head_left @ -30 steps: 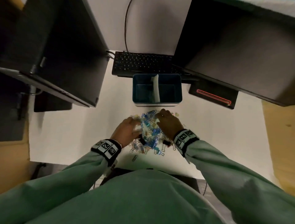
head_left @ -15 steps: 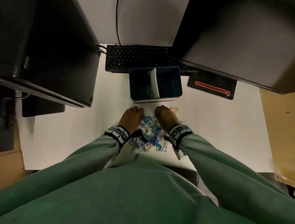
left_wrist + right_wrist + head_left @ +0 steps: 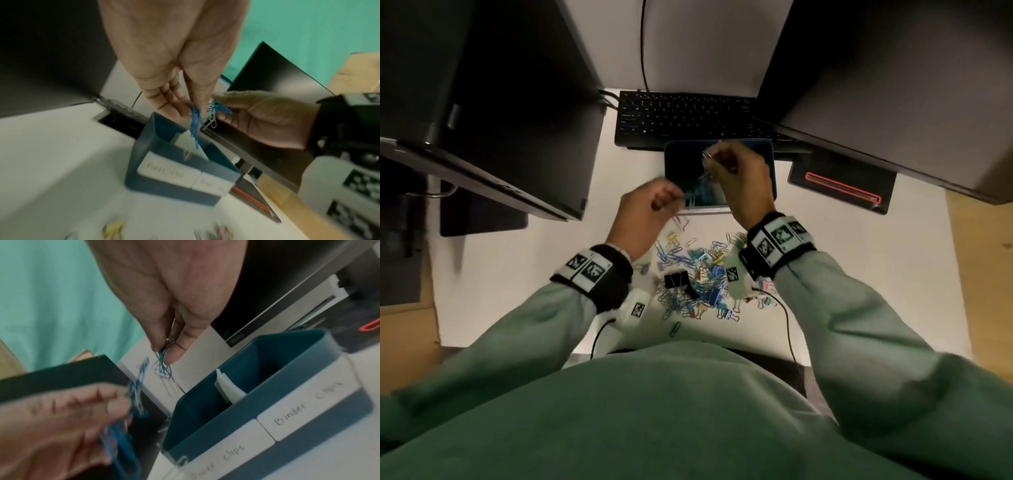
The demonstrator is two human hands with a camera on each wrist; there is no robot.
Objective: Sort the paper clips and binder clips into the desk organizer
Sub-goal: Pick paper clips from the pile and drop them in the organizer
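- Both my hands have come up off the mixed heap of coloured paper clips and binder clips (image 3: 698, 277) near the front edge of the white desk (image 3: 859, 260); a second ago they were down in it.
- My left hand (image 3: 645, 209) now pinches a bunch of blue wire paper clips (image 3: 195, 125) between thumb and fingertips, beside the front-left corner of the teal plastic desk organizer (image 3: 774, 171).
- My right hand (image 3: 739, 178) hangs over the organizer, fingers narrowed on a tangle of blue and silver clips (image 3: 164, 365).
- I judge the first loads are about to drop; most of the heap is still unsorted.
- Only the right wrist view reads the white labels: "Paper clips" (image 3: 218, 457) left, "Binder clips" (image 3: 308, 405) right, with a white divider (image 3: 228, 389) between.
- The head view alone shows the heap, including a large black binder clip (image 3: 676, 279).
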